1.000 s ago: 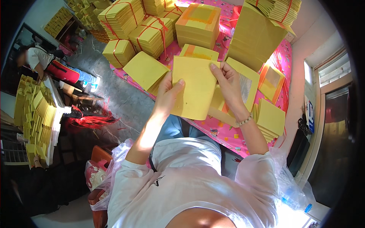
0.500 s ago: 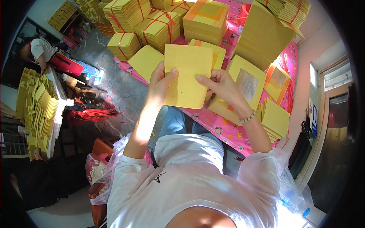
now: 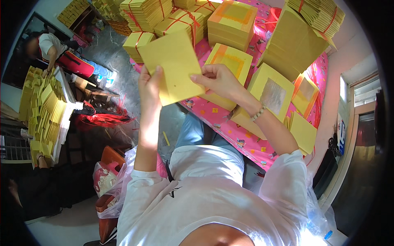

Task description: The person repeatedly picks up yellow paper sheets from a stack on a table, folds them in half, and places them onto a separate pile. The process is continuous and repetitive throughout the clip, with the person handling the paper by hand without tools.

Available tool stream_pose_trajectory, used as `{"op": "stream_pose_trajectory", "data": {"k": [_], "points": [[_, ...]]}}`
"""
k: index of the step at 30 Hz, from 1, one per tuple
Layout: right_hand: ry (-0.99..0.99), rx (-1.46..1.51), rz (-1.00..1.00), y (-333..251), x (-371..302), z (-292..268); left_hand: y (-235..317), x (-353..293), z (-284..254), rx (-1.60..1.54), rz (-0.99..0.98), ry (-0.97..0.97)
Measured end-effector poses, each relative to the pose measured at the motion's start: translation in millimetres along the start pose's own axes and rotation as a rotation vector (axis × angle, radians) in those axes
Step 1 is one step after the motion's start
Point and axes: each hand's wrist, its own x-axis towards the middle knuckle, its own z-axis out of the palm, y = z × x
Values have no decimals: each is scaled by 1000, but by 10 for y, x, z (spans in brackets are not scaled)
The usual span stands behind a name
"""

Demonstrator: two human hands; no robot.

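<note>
Raised in front of me at a tilt is a rectangular yellow paper sheet [image 3: 176,67], with a small dark spot near its lower edge. Whether it is one sheet or a thin stack, I cannot tell. My left hand [image 3: 150,87] grips its left edge, thumb on the face and fingers behind. At the right edge, my right hand [image 3: 221,83] pinches it with the thumb in front. Just beyond the right hand stands a yellow paper stack with an orange-framed top [image 3: 232,61]. Beside that forearm is another stack with a silver panel [image 3: 274,92].
A pink patterned cloth [image 3: 250,148] covers the table. Bundles tied with red strips [image 3: 180,22] line its far side. At left, a person [image 3: 53,47] stands by a table of yellow bundles [image 3: 47,106]; another person's hand [image 3: 41,161] touches them. Red strips [image 3: 102,119] hang nearby.
Both hands have shifted left with the yellow paper sheet, which has turned from nearly upright to tilted, top leaning left. The view has shifted slightly. Both hands still hold it.
</note>
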Motion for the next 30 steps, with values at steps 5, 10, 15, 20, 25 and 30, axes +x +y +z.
{"op": "stream_pose_trajectory", "data": {"k": [5,10,15,20,25,30], "points": [[-30,-79,-15,1,368,25,-55,164,-218,18,45,116],[102,-88,-33,208,864,21,-325,485,-614,201,30,167],[167,-352,-50,367,1120,44,-603,545,-780,183,-33,226],[211,-492,-4,687,1191,64,-1068,594,-994,299,-149,292],[235,-526,-35,820,1116,-11,-1151,583,-880,428,-126,304],[162,-661,-109,574,709,-200,-1304,702,-1043,639,-17,315]]}}
